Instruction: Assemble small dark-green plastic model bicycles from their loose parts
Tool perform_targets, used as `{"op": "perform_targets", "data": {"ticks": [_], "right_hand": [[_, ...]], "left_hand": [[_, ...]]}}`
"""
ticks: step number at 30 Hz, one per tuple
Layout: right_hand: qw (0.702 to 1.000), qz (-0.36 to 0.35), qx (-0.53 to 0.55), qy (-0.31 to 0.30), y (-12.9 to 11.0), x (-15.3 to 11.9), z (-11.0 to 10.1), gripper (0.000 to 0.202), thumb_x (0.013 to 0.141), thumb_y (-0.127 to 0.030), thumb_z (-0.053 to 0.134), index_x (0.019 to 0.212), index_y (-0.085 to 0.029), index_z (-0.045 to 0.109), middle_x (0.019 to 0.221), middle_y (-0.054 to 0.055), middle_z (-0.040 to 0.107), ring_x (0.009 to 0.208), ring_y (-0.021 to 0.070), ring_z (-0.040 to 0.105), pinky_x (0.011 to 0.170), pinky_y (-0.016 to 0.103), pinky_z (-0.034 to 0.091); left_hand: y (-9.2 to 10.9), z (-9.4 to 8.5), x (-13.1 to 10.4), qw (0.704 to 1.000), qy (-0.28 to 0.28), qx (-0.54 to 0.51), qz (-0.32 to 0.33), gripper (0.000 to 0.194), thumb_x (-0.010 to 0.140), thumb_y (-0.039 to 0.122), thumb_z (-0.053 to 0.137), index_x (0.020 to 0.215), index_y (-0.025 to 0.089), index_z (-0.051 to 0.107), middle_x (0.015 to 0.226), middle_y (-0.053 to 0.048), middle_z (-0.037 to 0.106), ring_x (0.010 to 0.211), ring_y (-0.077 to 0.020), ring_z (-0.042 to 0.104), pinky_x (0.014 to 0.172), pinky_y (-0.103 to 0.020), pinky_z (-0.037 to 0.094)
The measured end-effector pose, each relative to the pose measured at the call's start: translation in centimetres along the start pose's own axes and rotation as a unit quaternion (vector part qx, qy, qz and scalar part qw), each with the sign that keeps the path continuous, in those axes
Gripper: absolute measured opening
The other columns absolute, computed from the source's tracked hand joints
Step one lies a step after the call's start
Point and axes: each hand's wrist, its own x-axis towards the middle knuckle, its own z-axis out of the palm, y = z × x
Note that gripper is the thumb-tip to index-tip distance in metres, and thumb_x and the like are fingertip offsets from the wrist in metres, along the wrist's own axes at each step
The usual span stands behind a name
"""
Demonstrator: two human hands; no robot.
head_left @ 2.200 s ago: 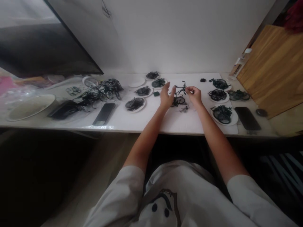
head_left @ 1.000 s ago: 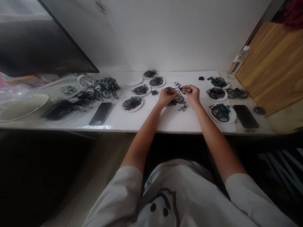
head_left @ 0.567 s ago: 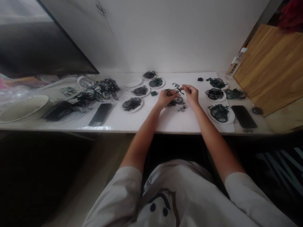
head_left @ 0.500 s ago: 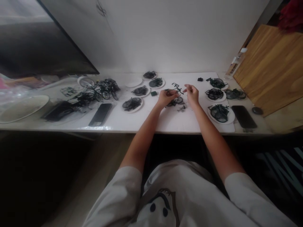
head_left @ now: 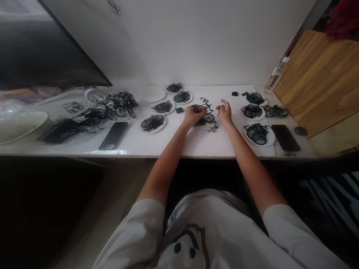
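My left hand (head_left: 193, 116) is closed on a small dark green model bicycle frame (head_left: 206, 105) with handlebars and fork, held just above the table. Below the frame, small black wheels (head_left: 209, 117) and a few loose greyish parts (head_left: 213, 127) lie on the white board. To the right of the frame, apart from it, is my right hand (head_left: 225, 113). Its index finger stretches up while the other fingers are loosely bent, and nothing can be made out in them. A small green block (head_left: 179, 110) lies left of my left hand.
White plates of dark bicycle parts stand left (head_left: 161, 129) and right (head_left: 272, 139). Assembled model bicycles (head_left: 120, 104) crowd the left. Phones lie left (head_left: 114, 135) and right (head_left: 286, 137). A bottle (head_left: 276, 76) stands by a wooden panel (head_left: 322, 74); a screen (head_left: 50, 48) rises at left.
My right hand's index finger has straightened upward from a more bent pose. My left hand still holds the frame. The whole view has shifted slightly.
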Motion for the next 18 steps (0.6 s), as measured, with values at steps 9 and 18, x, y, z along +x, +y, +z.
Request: {"op": "perform_targets", "data": {"ticks": [9,18], "right_hand": [[0.994,0.000,0.113,0.005,-4.1,-1.3,-0.5,0.065,0.093,-0.086,0.068,0.115,-0.025,0.068,0.128,0.016,0.081,0.121,0.0241,0.078,0.104,0.041,0.065],[0.976,-0.001,0.195,0.099,-4.1,-1.1,-0.8,0.060,0.079,-0.074,0.092,0.105,-0.024,0.070,0.092,0.001,0.076,0.092,0.0187,0.083,0.086,0.032,0.070]], "left_hand": [[-0.2,0.1,0.0,1.000,-0.015,-0.024,-0.013,0.036,0.067,0.033,0.096,0.093,0.014,0.079,0.092,-0.010,0.085,0.078,-0.0175,0.077,0.080,-0.031,0.065],[0.6,0.1,-0.5,0.998,-0.037,-0.037,-0.017,0.037,0.067,0.031,0.098,0.093,0.013,0.079,0.093,-0.011,0.085,0.076,-0.0171,0.076,0.078,-0.031,0.062]]}}
